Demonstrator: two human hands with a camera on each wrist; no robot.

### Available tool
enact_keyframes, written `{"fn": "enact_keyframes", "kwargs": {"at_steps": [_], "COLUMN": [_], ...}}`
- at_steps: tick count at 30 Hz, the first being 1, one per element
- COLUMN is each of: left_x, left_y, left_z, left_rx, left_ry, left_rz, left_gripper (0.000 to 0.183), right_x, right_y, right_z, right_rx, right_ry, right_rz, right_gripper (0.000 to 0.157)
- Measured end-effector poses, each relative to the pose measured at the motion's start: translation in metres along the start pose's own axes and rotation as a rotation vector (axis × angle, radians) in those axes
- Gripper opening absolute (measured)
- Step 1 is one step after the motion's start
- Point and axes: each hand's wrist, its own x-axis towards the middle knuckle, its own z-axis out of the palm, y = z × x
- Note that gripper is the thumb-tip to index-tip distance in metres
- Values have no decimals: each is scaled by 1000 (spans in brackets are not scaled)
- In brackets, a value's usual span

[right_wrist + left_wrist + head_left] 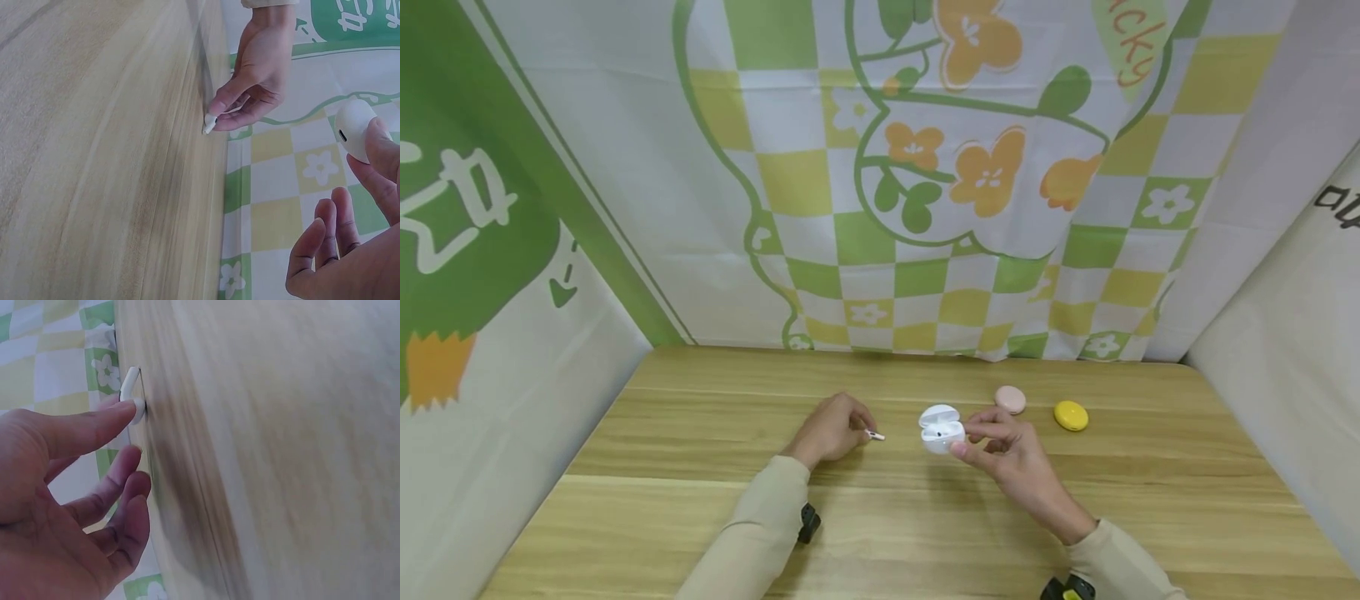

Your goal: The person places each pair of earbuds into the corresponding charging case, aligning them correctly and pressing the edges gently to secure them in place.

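Note:
Between thumb and index finger, my left hand [835, 429] pinches a white wireless earbud [130, 387] by its rounded end, close to the wooden table. Its other fingers are loosely bent and touch nothing. To the right, my right hand [1011, 458] grips a white earbud charging case [942, 433] between thumb and fingers, above the table. The case's lid stands raised, and one earbud seems to sit inside; the small slots are hard to make out. In the right wrist view the case [356, 130] shows its rounded base with a dark port.
A pink round case [1010, 400] lies on the wooden table [880, 533] behind the right hand. Farther right is a yellow round case [1071, 416]. A patterned cloth [910, 250] hangs along the table's back edge, with more cloth at both sides.

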Motion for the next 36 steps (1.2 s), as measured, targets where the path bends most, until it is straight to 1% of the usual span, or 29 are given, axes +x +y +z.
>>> {"fn": "enact_keyframes", "kwargs": {"at_steps": [3,7,10,14,18,23,25,30,36], "left_x": [-2,-3,-3,-5,-8,-9,-9,-10,-10], "left_y": [0,0,0,2,2,0,-1,-4,-5], "left_z": [0,0,0,0,-1,0,1,4,6], "left_rx": [-10,-8,-23,-53,-36,-5,13,42,22], "left_ry": [-26,-46,-37,1,26,18,23,45,62], "left_rz": [14,54,70,55,40,1,-13,-10,-12], "left_gripper": [16,20,20,19,18,41,45,36,24], "right_x": [0,0,0,0,1,1,1,1,0], "right_y": [0,0,0,0,0,1,1,1,1], "right_z": [0,0,1,1,1,1,1,1,2], "right_rx": [-1,-6,-7,-3,-1,-5,-8,-10,-11], "right_ry": [-3,-2,1,0,1,0,0,-1,-4], "right_rz": [1,-3,-4,-3,-16,-20,-18,-22,-9], "right_gripper": [20,20,20,21,19,19,19,19,19]}}
